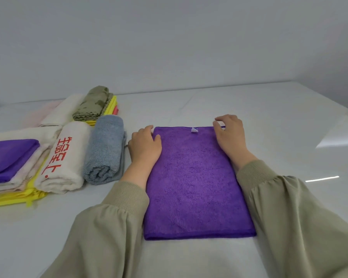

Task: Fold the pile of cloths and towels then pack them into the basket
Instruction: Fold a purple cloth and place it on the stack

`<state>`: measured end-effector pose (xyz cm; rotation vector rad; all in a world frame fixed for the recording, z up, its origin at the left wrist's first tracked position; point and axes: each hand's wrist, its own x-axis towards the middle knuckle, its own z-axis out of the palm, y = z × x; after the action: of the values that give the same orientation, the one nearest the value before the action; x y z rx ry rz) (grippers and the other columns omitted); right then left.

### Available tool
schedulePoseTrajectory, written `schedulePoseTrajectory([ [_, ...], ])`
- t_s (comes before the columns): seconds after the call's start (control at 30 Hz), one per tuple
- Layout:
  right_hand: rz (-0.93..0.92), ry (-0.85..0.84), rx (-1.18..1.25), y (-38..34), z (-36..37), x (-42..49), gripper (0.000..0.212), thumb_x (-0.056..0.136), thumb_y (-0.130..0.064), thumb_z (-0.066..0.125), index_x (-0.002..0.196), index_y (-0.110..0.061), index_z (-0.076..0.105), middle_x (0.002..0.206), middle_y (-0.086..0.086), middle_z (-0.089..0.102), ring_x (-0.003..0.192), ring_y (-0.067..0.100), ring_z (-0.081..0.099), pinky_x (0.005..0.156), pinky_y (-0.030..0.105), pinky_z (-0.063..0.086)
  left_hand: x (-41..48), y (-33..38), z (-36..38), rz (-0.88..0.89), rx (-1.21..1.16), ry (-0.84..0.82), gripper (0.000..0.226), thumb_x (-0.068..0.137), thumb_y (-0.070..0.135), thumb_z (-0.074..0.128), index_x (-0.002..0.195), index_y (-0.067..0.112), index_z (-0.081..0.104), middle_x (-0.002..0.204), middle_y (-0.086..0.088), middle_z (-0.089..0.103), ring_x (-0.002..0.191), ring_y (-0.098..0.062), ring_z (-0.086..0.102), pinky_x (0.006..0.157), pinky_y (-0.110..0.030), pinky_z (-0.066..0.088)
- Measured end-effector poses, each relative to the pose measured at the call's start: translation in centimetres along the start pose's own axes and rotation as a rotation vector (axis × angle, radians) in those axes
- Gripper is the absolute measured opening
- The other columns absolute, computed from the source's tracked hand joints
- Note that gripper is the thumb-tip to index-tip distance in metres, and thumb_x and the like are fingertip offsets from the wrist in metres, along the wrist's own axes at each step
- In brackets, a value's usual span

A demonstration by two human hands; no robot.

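White folded towel (63, 155): carrying red characters, sideways, not readable for certain. Small tag (194, 130) on purple cloth (193, 181): showing nothing legible.

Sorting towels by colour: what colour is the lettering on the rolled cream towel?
Red, on the rolled cream towel, shown in the head view.

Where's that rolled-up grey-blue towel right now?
In the head view, the grey-blue towel lies on the table left of centre, between the white towel with red lettering on its left and the flat purple cloth on its right.
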<state>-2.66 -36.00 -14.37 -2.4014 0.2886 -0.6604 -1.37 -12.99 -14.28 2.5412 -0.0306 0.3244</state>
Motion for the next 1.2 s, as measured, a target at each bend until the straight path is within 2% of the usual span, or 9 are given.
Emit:
schedulePoseTrajectory([
  [0.1,0.002,0.009,-0.052,-0.4,0.6,1.6,0.026,0.091,-0.034,0.056,0.101,-0.015,0.07,0.115,0.009,0.062,0.113,0.027,0.047,0.096,0.033,0.034,1.6,-0.1,0.7,-0.026,-0.035,0.024,0.042,0.096,0.029,0.048,0.136,0.016,0.049,0.12,-0.005,0.062,0.117,-0.028,0.048,0.098,-0.041,0.037],
  [0.2,-0.037,-0.031,-0.182,-1.4,1.3,2.5,0.032,0.086,-0.045,0.061,0.101,-0.018,0.071,0.113,0.007,0.061,0.112,0.027,0.047,0.092,0.035,0.035,2.7,-0.1,1.1,-0.04,-0.029,0.025,0.043,0.097,0.033,0.048,0.136,0.016,0.05,0.122,-0.006,0.062,0.119,-0.028,0.048,0.098,-0.041,0.036],
  [0.4,-0.125,-0.311,-0.38,-2.3,2.4,3.3,0.05,0.076,-0.061,0.066,0.112,-0.027,0.064,0.116,0.0,0.057,0.115,0.022,0.047,0.095,0.037,0.032,3.4,0.2,1.3,-0.02,-0.091,-0.01,0.045,0.094,0.033,0.056,0.137,0.022,0.049,0.121,-0.004,0.062,0.118,-0.025,0.05,0.1,-0.038,0.037],
  [0.57,-0.102,-0.478,-0.289,-2.9,1.6,3.4,0.054,0.07,-0.057,0.073,0.115,-0.031,0.062,0.119,-0.002,0.058,0.121,0.02,0.044,0.101,0.039,0.031,3.2,0.6,0.8,0.007,-0.435,-0.01,0.046,0.09,0.009,0.059,0.135,0.02,0.052,0.096,0.002,0.058,0.09,-0.011,0.054,0.079,-0.016,0.037],
  [0.7,-0.066,-0.579,-0.222,-2.9,0.8,3.5,0.058,0.067,-0.052,0.078,0.116,-0.027,0.061,0.117,-0.002,0.058,0.115,0.02,0.049,0.103,0.041,0.036,3.2,0.8,0.5,0.017,-0.538,0.009,0.044,0.091,0.008,0.06,0.134,0.016,0.054,0.097,0.004,0.058,0.09,-0.009,0.053,0.077,-0.008,0.038],
  [0.8,-0.063,-0.592,-0.239,-3.1,0.6,3.6,0.047,0.067,-0.049,0.08,0.103,-0.023,0.063,0.103,0.0,0.053,0.103,0.021,0.051,0.095,0.042,0.043,3.3,0.8,0.3,0.01,-0.587,0.029,0.042,0.089,0.005,0.061,0.13,0.014,0.058,0.101,0.004,0.058,0.09,-0.007,0.052,0.071,0.004,0.036],
  [0.93,-0.057,-0.565,-0.121,-2.9,0.6,3.7,0.031,0.069,-0.037,0.081,0.076,-0.024,0.054,0.085,-0.004,0.053,0.086,0.018,0.052,0.078,0.033,0.045,3.4,0.7,0.4,-0.016,-0.604,0.025,0.035,0.088,0.005,0.063,0.123,0.011,0.064,0.114,0.003,0.063,0.101,-0.007,0.055,0.083,-0.005,0.037],
  [1.03,-0.044,-0.531,-0.012,-3.1,0.6,3.7,0.026,0.07,-0.023,0.081,0.069,-0.021,0.055,0.073,-0.007,0.054,0.072,0.015,0.051,0.058,0.022,0.037,3.6,0.5,0.4,-0.08,-0.562,0.02,0.026,0.087,0.009,0.065,0.112,0.008,0.07,0.109,-0.003,0.069,0.1,-0.01,0.06,0.083,-0.012,0.039],
  [1.2,-0.089,-0.504,-0.119,-4.1,1.1,3.6,0.011,0.07,-0.019,0.077,0.078,-0.015,0.069,0.076,0.001,0.061,0.078,0.02,0.057,0.063,0.026,0.043,4.0,1.7,-0.9,-0.096,-0.459,0.075,0.008,0.084,0.015,0.068,0.09,0.014,0.073,0.08,0.005,0.063,0.079,-0.011,0.057,0.068,-0.018,0.038],
])
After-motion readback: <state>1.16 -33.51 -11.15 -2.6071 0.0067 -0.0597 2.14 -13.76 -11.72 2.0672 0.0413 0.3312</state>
